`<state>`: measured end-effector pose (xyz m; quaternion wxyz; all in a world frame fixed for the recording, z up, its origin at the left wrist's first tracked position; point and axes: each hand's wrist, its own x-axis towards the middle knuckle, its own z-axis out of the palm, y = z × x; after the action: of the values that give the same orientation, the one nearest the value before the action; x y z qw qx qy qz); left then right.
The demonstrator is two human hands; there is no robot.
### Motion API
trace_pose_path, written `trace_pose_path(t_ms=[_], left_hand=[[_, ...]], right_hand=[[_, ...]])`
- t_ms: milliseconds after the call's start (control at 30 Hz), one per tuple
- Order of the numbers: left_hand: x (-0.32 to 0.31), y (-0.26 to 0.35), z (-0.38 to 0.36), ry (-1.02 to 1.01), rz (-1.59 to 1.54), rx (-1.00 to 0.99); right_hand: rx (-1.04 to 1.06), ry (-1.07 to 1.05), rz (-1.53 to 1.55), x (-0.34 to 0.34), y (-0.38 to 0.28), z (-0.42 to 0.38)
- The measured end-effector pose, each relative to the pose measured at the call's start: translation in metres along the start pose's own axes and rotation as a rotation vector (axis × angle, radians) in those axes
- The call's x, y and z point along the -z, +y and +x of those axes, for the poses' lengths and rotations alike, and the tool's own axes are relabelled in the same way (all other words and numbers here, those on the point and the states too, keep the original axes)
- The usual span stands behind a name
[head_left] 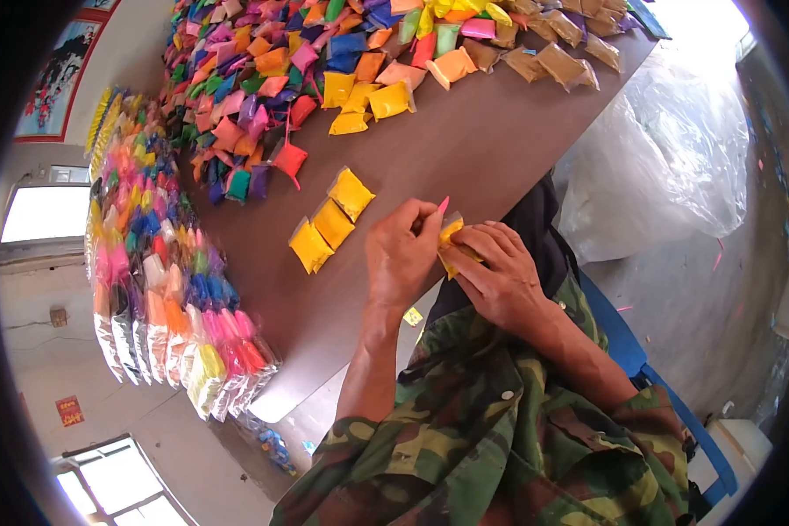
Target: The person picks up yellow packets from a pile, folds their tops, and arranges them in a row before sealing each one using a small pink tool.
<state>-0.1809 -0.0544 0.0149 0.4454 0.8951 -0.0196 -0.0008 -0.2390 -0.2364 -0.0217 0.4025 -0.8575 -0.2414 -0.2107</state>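
Both hands — left hand [401, 254], right hand [497, 273] — pinch one yellow packet [450, 237].

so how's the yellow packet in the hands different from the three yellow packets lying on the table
The held yellow packet is pinched between both hands, left hand and right hand, mostly hidden by fingers; the three yellow packets lie flat and fully visible.
The held one is off the brown table, at its edge; the three rest on it in a row.
The held one is alone; the three sit side by side.
All are small yellow packets.
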Motion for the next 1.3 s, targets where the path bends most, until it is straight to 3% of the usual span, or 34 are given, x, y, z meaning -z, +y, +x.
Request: trace_pose_path(t_ms=[267,533,633,733,900,1100,1200,1300], left_hand=[[0.028,0.006,-0.035,0.037,-0.033,0.041],[0.022,-0.015,-0.024,0.112,0.151,-0.126],[0.025,0.004,-0.042,0.056,0.026,-0.022],[0.01,-0.004,-0.062,0.034,-0.067,-0.068],[0.013,-0.02,-0.041,0.152,0.196,-0.099],[0.011,0.001,-0.068,0.079,-0.038,-0.012],[0.006,-0.017,-0.068,0.117,0.117,-0.171],[0.015,-0.026,-0.058,0.164,0.184,-0.148]], right_hand=[[-0.016,0.015,0.014,0.0,0.001,-0.007],[-0.013,-0.02,-0.01,0.006,-0.004,-0.003],[-0.032,0.012,-0.03,0.006,-0.009,-0.004],[-0.069,0.065,-0.041,-0.002,-0.008,-0.006],[-0.043,0.05,-0.05,0.0,-0.009,-0.005],[-0.072,0.006,-0.043,0.004,-0.016,-0.003],[-0.075,-0.004,-0.049,0.003,-0.018,-0.005],[-0.068,-0.045,-0.075,0.007,-0.02,-0.004]])
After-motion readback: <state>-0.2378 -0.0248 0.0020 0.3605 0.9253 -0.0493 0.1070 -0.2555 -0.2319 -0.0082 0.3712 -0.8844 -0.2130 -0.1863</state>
